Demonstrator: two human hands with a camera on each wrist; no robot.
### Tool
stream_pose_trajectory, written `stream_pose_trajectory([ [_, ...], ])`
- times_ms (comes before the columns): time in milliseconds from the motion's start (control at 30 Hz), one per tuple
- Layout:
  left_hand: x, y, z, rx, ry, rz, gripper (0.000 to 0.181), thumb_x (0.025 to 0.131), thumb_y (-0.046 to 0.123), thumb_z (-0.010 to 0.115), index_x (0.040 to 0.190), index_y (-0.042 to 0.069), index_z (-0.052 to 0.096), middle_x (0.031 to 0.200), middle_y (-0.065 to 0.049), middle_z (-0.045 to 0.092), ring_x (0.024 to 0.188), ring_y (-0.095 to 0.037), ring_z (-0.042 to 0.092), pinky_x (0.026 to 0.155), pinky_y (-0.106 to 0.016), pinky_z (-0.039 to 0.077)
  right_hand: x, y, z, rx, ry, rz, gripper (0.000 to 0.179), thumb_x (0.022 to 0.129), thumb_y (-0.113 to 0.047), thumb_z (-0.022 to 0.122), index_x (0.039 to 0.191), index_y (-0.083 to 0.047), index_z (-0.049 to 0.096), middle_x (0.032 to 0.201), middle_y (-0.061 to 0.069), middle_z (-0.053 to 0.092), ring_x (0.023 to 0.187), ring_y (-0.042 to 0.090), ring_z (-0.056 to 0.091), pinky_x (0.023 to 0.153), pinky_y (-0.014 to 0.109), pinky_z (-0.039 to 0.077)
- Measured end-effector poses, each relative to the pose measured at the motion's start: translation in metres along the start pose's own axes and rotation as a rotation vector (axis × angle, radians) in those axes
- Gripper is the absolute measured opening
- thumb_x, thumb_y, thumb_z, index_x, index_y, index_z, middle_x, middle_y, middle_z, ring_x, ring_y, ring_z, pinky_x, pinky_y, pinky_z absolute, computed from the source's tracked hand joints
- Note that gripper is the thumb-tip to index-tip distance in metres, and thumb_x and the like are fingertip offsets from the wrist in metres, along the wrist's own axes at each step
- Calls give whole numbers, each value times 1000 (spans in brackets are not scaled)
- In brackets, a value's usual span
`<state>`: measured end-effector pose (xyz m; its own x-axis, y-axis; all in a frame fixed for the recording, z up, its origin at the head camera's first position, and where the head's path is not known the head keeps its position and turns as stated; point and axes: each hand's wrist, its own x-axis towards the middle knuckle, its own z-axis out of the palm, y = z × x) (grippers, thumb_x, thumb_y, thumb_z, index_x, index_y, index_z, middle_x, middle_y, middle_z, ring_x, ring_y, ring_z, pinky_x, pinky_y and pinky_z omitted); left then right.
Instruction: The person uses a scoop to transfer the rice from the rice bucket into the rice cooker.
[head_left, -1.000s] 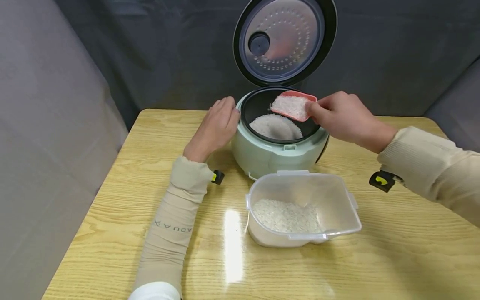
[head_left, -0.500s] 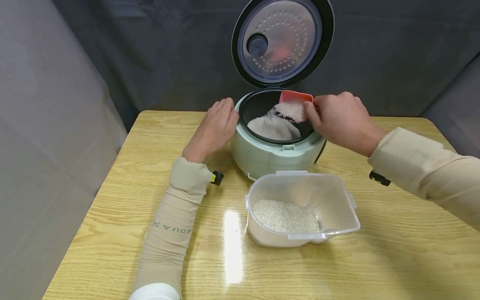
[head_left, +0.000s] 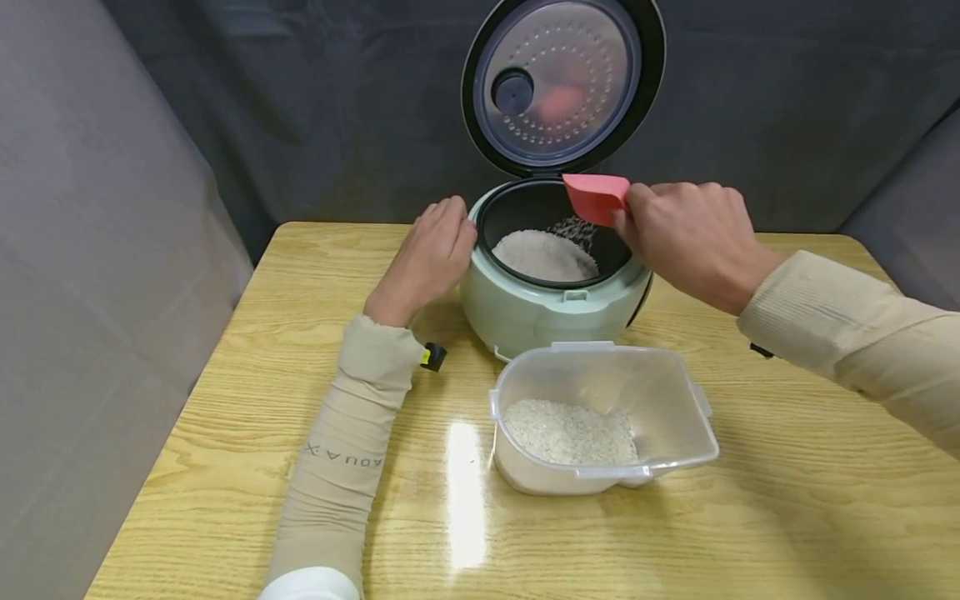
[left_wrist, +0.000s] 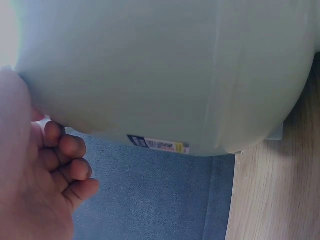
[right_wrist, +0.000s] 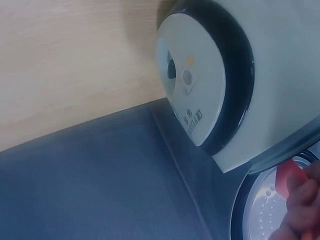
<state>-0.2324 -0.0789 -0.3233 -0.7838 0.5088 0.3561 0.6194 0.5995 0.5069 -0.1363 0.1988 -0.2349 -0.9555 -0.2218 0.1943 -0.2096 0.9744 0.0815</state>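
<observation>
A pale green rice cooker (head_left: 555,312) stands with its lid (head_left: 562,83) raised, a mound of white rice (head_left: 543,256) in its dark inner pot (head_left: 517,218). At the cooker's left rim, my left hand (head_left: 431,250) holds on; in the left wrist view its fingers (left_wrist: 75,170) are curled beside the cooker wall. My right hand (head_left: 693,242) pinches the handle of a pink scoop (head_left: 595,197), tipped over above the pot's right side. Grains fall from under it into the pot. The right wrist view shows the scoop (right_wrist: 289,177) only partly, near the lid.
In front of the cooker sits a clear plastic bin (head_left: 678,400) with loose rice (head_left: 573,433) in it. Both stand on a wooden table (head_left: 420,517). Dark cloth (head_left: 337,108) hangs behind, and a grey panel (head_left: 112,250) rises on the left.
The scoop, full and level a second ago, has turned over, and its rice has poured into the pot. My left hand still holds the cooker's rim.
</observation>
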Motion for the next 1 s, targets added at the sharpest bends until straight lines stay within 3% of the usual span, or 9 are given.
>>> stream_pose_trajectory([
  [233, 2, -1, 1, -4, -3, 2, 24, 107, 21, 33, 94, 7, 46, 86, -8, 41, 85, -27, 41, 79, -34, 32, -6, 2, -2, -9, 32, -21, 25, 103, -24, 55, 95, -2, 63, 64, 11, 54, 52, 25, 48, 45, 35, 39],
  [400, 3, -3, 2, -6, -4, 1, 23, 107, 21, 33, 94, 7, 46, 86, -8, 41, 85, -26, 41, 79, -34, 33, -13, 2, -2, -10, 105, -75, 25, 102, -22, 54, 85, -4, 59, 60, 8, 49, 49, 23, 44, 43, 35, 36],
  [767, 5, -6, 4, -3, 11, 3, 23, 107, 20, 33, 93, 6, 45, 85, -9, 41, 85, -27, 41, 80, -35, 33, -40, -7, -9, -31, 243, -191, 21, 97, -13, 59, 78, -6, 52, 57, 4, 43, 45, 18, 34, 42, 29, 26],
  [1000, 6, -8, 2, 2, 6, 0, 24, 107, 21, 33, 93, 6, 46, 86, -9, 41, 85, -28, 41, 80, -35, 33, -61, -17, -14, -15, 403, -307, 23, 92, -10, 61, 74, -8, 47, 55, 1, 37, 46, 13, 25, 44, 27, 16],
])
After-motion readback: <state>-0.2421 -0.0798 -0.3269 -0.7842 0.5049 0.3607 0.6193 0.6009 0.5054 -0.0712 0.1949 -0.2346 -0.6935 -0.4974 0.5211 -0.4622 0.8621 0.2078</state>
